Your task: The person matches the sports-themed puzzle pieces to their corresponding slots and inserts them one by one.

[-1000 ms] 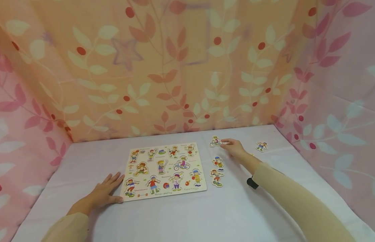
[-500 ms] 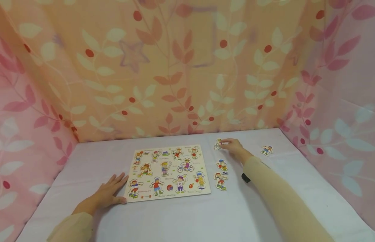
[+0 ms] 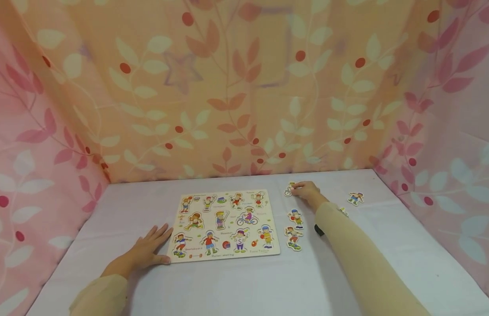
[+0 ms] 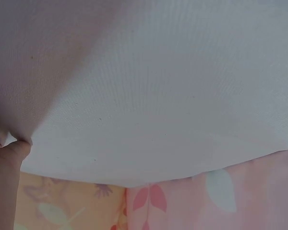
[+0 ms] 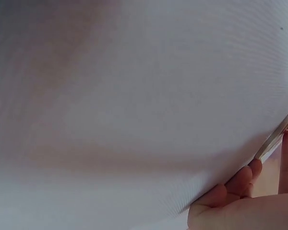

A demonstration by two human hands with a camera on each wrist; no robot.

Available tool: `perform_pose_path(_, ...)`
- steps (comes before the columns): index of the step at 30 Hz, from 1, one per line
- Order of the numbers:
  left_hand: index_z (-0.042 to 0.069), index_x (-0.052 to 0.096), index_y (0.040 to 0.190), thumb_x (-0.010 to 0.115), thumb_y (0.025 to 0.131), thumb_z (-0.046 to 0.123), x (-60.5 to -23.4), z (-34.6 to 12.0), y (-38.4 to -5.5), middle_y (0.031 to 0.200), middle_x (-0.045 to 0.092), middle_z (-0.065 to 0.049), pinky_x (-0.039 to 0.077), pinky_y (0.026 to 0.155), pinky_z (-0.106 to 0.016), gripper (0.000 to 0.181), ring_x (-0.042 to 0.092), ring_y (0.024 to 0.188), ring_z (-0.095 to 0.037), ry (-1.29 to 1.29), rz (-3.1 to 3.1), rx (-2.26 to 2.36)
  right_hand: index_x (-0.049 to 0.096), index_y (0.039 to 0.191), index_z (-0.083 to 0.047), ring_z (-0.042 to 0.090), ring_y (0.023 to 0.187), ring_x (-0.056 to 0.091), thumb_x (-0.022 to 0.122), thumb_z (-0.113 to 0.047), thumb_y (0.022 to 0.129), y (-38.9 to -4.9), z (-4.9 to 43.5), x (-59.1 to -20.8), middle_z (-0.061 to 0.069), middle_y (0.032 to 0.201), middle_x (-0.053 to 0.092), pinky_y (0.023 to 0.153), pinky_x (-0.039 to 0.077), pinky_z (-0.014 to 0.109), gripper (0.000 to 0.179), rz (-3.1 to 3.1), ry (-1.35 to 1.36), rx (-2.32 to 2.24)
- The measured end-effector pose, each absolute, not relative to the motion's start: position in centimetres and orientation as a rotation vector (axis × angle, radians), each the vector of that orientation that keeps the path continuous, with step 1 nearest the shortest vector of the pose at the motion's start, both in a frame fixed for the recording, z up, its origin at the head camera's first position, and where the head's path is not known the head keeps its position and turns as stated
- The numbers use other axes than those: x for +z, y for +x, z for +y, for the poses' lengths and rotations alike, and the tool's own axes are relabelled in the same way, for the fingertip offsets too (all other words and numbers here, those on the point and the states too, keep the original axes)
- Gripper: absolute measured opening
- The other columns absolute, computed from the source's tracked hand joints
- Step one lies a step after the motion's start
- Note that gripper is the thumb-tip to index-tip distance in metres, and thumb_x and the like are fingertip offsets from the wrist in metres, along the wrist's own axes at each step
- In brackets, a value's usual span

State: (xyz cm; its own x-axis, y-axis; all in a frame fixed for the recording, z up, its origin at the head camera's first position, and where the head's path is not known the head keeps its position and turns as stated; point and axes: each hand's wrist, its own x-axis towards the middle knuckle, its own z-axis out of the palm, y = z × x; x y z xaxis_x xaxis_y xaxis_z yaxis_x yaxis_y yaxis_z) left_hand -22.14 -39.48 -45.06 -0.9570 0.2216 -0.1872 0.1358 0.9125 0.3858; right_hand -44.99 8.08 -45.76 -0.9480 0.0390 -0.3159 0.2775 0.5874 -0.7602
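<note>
In the head view, a wooden puzzle board [image 3: 206, 232] printed with children playing sports lies on the white table. My left hand [image 3: 147, 250] rests at its left edge, fingers spread and thumb at the near corner. Beyond the board's far right corner, my right hand [image 3: 307, 192] pinches a cyclist puzzle piece [image 3: 289, 190], covering its right part. The right wrist view shows the piece's thin edge [image 5: 272, 138] low against the cloth, with fingertips on it. A piece with a blue-capped child [image 3: 296, 218] and a skateboarder piece [image 3: 294, 239] lie right of the board.
Another child-shaped piece [image 3: 355, 198] lies farther right, and one more piece [image 3: 344, 212] is partly hidden by the right sleeve [image 3: 358, 259]. Floral curtains [image 3: 236, 87] stand around the table's back and sides.
The right fingers have moved left over the cyclist piece, covering more of it. The whole scene has shifted right in the view. My left hand stays at the board's edge.
</note>
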Motion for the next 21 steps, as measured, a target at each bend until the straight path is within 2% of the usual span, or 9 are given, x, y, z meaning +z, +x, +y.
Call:
perform_pose_path(7,-0.003,0.034,0.147,0.077,0.074,0.047,-44.9,-39.3,-22.1,0.153,0.021,-0.030,0.009,0.098,-0.080,0.098,0.010,0.137,-0.057,0.270,2.839,0.556,0.073,0.109,-0.009,0.042,0.119,0.036,0.075,-0.025,0.085,-46.1,8.2,-46.8,0.017,0.131,0.056,0.101,0.032,0.049,0.029,2.640,0.221,-1.233)
perform_pose_path(12,-0.003,0.033,0.148,0.077,0.074,0.048,-45.1,-39.3,-22.0,0.154,0.020,-0.029,0.007,0.100,-0.079,0.100,0.008,0.139,-0.056,0.244,2.824,0.565,0.069,0.112,-0.001,0.042,0.120,0.035,0.070,-0.019,0.090,-44.7,7.8,-45.7,0.020,0.132,0.054,0.103,0.030,0.049,0.028,2.632,0.248,-1.268)
perform_pose_path(17,-0.002,0.033,0.148,0.077,0.074,0.049,-45.1,-39.3,-21.9,0.154,0.021,-0.029,0.008,0.100,-0.079,0.100,0.008,0.139,-0.056,0.237,2.827,0.568,0.069,0.109,0.000,0.041,0.119,0.037,0.070,-0.019,0.090,-43.9,7.8,-45.4,0.020,0.131,0.054,0.103,0.030,0.048,0.027,2.643,0.235,-1.303)
perform_pose_path(21,-0.003,0.033,0.147,0.076,0.074,0.049,-45.0,-39.3,-22.0,0.154,0.020,-0.029,0.007,0.100,-0.079,0.099,0.009,0.138,-0.056,0.243,2.835,0.566,0.068,0.106,0.002,0.037,0.110,0.042,0.070,-0.016,0.089,-43.7,8.0,-45.5,0.020,0.125,0.055,0.095,0.035,0.043,0.024,2.635,0.216,-1.376)
